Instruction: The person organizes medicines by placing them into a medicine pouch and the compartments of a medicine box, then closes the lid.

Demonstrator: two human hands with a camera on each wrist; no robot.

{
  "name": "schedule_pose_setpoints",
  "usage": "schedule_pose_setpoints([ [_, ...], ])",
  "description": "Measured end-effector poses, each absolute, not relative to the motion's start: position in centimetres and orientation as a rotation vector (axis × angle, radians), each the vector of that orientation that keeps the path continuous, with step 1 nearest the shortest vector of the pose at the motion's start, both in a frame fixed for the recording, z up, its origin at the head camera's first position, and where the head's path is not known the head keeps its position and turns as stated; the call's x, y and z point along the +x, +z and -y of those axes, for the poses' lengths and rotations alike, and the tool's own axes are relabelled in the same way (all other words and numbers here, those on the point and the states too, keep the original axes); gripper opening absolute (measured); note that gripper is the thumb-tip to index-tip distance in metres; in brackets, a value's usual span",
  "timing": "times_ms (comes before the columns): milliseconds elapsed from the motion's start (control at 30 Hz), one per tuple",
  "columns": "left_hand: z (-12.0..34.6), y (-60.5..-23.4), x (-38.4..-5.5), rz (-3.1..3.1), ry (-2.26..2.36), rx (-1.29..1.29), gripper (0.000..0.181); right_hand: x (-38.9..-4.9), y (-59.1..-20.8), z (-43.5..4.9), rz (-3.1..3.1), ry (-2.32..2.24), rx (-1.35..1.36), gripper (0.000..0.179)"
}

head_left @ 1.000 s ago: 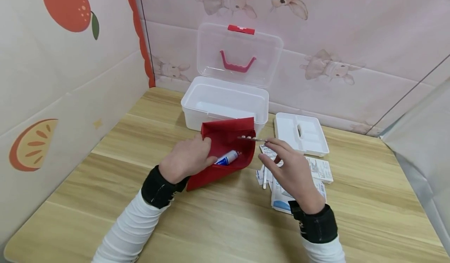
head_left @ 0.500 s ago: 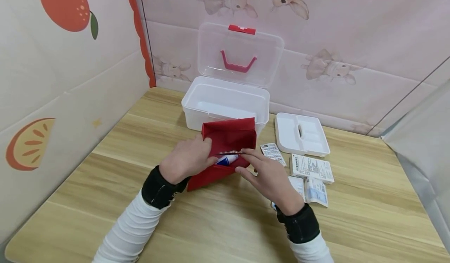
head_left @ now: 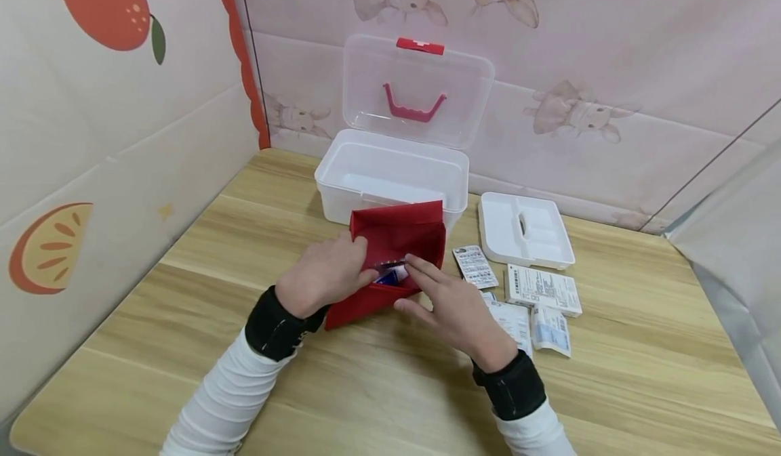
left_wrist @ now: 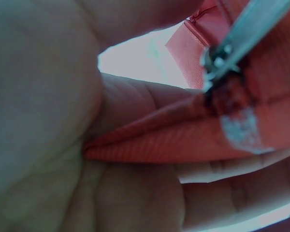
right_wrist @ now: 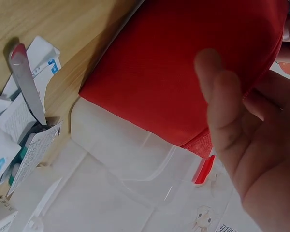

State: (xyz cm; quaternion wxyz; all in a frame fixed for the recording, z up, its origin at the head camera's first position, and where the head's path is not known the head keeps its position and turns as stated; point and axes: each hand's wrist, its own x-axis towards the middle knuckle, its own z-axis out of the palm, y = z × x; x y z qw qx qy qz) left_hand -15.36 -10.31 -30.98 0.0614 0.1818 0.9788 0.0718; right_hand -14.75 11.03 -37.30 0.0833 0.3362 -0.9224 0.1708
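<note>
A red fabric pouch (head_left: 396, 239) lies open on the wooden table in front of a white box. My left hand (head_left: 350, 266) grips the pouch's left edge; the left wrist view shows the red fabric (left_wrist: 183, 140) pinched between thumb and fingers. My right hand (head_left: 410, 264) pinches a thin metal tool (head_left: 390, 264), like a nail clipper, and holds it in the pouch mouth. The left wrist view shows that tool (left_wrist: 241, 34) close up. A blue and white tube (head_left: 390, 278) lies inside the pouch, partly hidden by my fingers. In the right wrist view the pouch (right_wrist: 183, 63) fills the top.
An open white storage box (head_left: 390, 202) with a clear lid (head_left: 417, 90) stands behind the pouch. To the right lie a white tray insert (head_left: 525, 229), a blister pack (head_left: 474, 266) and several paper packets (head_left: 539, 290). Patterned walls close off the left and back.
My right hand has moved left from above the packets to the pouch mouth, carrying the metal tool into it. The left hand has kept its hold on the pouch.
</note>
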Motion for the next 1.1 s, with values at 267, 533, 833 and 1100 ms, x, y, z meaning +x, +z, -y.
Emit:
schedule_pose_setpoints([
  [267,10.3,-30.9,-15.3,-2.974,0.193,0.564,0.043,-14.9,-37.6,-11.1,2.856,0.511,0.939,0.068],
  [533,10.3,-30.9,-15.2,-2.98,0.22,0.564,0.042,-14.8,-37.3,-11.1,2.839,0.526,0.921,0.062],
  [833,10.3,-30.7,-15.2,-2.971,0.226,0.558,0.041,-14.6,-36.1,-12.0,2.73,0.602,0.897,0.048],
  [1100,10.4,-30.7,-15.1,-2.958,0.26,0.538,0.039,-15.2,-35.6,-13.8,2.714,0.569,0.742,0.048],
])
